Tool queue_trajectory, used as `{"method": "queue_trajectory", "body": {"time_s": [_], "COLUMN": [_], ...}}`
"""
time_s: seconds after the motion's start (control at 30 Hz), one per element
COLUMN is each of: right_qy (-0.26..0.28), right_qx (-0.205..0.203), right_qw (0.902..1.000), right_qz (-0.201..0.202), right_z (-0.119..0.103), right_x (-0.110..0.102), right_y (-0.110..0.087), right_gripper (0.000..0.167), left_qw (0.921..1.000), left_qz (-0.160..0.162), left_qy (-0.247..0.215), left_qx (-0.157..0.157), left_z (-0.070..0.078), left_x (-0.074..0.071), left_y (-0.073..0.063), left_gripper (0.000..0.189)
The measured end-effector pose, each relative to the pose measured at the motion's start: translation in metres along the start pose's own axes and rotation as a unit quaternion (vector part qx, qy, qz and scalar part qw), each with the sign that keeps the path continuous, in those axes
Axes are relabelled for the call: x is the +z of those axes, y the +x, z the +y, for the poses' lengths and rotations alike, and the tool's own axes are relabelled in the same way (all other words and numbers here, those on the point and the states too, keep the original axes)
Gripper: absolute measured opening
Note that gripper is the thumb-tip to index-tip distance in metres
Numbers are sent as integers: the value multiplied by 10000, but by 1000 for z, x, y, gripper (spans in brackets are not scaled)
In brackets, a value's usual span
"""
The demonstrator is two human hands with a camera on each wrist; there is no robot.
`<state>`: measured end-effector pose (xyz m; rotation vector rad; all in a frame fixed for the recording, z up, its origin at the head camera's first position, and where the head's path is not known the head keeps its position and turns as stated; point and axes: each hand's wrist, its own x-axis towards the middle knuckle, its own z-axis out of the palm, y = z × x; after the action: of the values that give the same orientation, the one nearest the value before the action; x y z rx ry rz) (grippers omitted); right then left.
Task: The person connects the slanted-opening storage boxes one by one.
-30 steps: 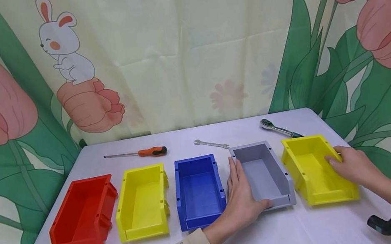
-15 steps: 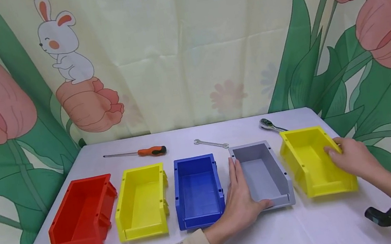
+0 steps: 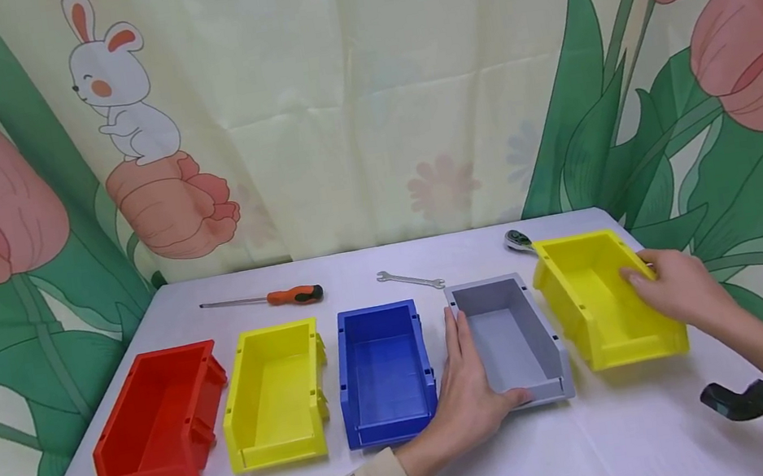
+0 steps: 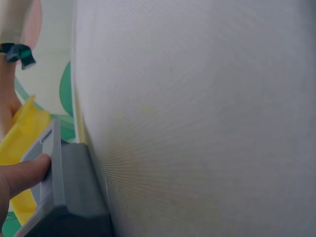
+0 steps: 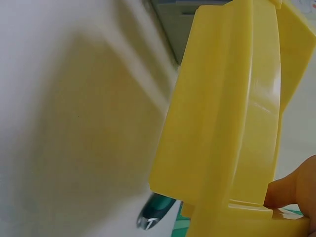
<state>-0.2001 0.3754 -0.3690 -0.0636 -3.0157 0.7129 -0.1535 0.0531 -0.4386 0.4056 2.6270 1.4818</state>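
Observation:
On the right, my right hand (image 3: pixel 681 288) grips the side wall of a yellow storage bin (image 3: pixel 611 335), thumb inside it. The bin is raised over the table, and its shadow shows under it in the right wrist view. My left hand (image 3: pixel 468 398) rests against the grey storage bin (image 3: pixel 517 333), fingers straight along its left wall. The thumb (image 4: pixel 32 173) lies on that bin's front lip. A ratchet wrench (image 3: pixel 518 240) lies behind the raised bin, which hides most of its handle; the handle end (image 5: pixel 154 212) shows in the right wrist view.
Left of the grey bin stand a blue bin (image 3: pixel 383 377), another yellow bin (image 3: pixel 275 398) and a red bin (image 3: pixel 158 424) in a row. Behind them lie an orange-handled screwdriver (image 3: pixel 290 296) and an open-ended wrench (image 3: pixel 410 279). A printed curtain (image 3: pixel 304 118) hangs behind the white-covered table (image 3: pixel 533 462).
My right hand has raised the yellow bin off the table and moved it back and slightly left, covering more of the ratchet wrench. The left hand has stayed on the grey bin.

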Motion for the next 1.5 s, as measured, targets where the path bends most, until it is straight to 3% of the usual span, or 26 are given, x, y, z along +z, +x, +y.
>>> {"method": "queue_trajectory", "body": {"time_s": [0.63,1.5], "right_qy": [54,82], "right_qx": [-49,2], "right_qw": [9999,9998], "right_qz": [-135,-158], "right_z": [-10,-13], "right_x": [6,-6], "right_y": [1,-2], "right_gripper": [57,58], "left_qw": [10000,9999], "left_qz": [-32,-20], "left_qy": [22,100], "left_qx": [26,-4], "left_z": [-1,-1], "left_x": [-1,-1], "left_y": [-1,-1], "left_gripper": [135,135]}}
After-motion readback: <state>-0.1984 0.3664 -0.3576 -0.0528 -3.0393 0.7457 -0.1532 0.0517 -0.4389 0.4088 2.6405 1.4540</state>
